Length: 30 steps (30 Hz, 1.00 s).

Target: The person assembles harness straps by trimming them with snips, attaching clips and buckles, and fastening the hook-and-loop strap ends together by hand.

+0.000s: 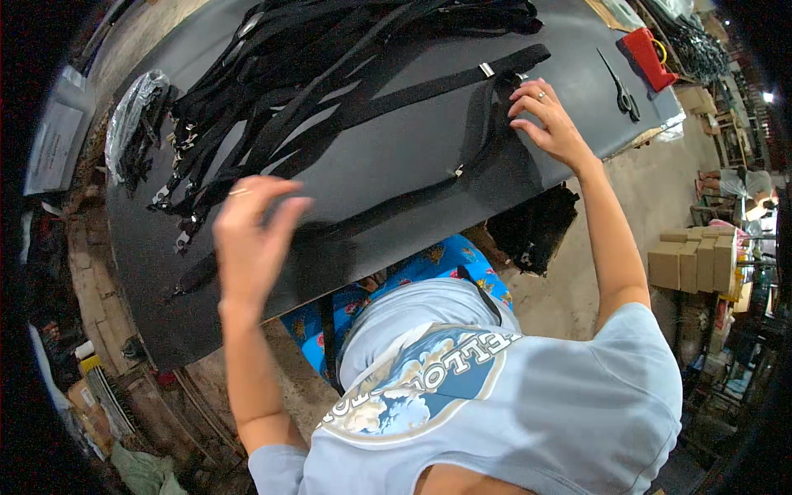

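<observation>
A pair of black suspenders [445, 92] lies stretched in a loop across the dark tabletop, with a silver slider near its far right bend and a small metal fitting on the nearer strap. My right hand [551, 124] is at that right bend, fingers curved and apart, the fingertips close to the strap; whether they touch it is unclear. Over the nearer strap at the left, my left hand [257, 239] hovers, slightly blurred, its thumb and fingers apart and nothing between them. Beyond it a large heap of black straps [289, 49] has silver clips at its left ends.
Black scissors [623, 97] and a red holder [648, 59] lie at the table's right end. A clear plastic bag [136, 124] sits at the left edge. More black straps [536, 227] hang below the near edge. Cardboard boxes [693, 260] stand right; another person [742, 183] is farther off.
</observation>
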Motion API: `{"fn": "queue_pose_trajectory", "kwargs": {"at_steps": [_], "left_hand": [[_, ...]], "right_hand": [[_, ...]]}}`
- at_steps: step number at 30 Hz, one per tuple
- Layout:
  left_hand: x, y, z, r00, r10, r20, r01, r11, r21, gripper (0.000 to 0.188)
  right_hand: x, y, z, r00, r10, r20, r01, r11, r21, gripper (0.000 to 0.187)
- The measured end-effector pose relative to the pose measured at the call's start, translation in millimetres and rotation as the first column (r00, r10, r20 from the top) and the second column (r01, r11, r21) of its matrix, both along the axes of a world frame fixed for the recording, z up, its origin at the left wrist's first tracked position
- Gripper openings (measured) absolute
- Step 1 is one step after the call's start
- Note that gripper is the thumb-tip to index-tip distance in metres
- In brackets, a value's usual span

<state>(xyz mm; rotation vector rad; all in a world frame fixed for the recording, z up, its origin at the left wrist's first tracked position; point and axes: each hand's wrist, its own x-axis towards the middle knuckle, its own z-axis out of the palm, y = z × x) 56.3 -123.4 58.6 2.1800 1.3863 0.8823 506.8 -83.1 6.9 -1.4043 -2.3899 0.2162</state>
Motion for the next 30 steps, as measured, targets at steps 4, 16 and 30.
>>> {"fn": "queue_pose_trajectory", "kwargs": {"at_steps": [4,16,30], "left_hand": [[90.5,1.9,-43.1,0.962,-0.27,0.037,0.269,0.962,0.043,0.052],[157.1,28.8,-92.9,0.982,-0.173,0.077,0.126,0.902,0.413,0.024],[163.5,26.3,-99.0,0.947,-0.133,0.293,0.12,0.991,0.064,0.039]], "right_hand": [[-2.8,7.5,16.6,0.991,0.063,0.117,-0.058,0.997,-0.041,0.021],[-17.9,1.6,10.5,0.983,0.089,0.16,-0.135,0.942,0.306,0.044],[-23.3,-52.6,-23.8,0.978,-0.12,-0.168,0.146,0.978,0.15,0.045]]}}
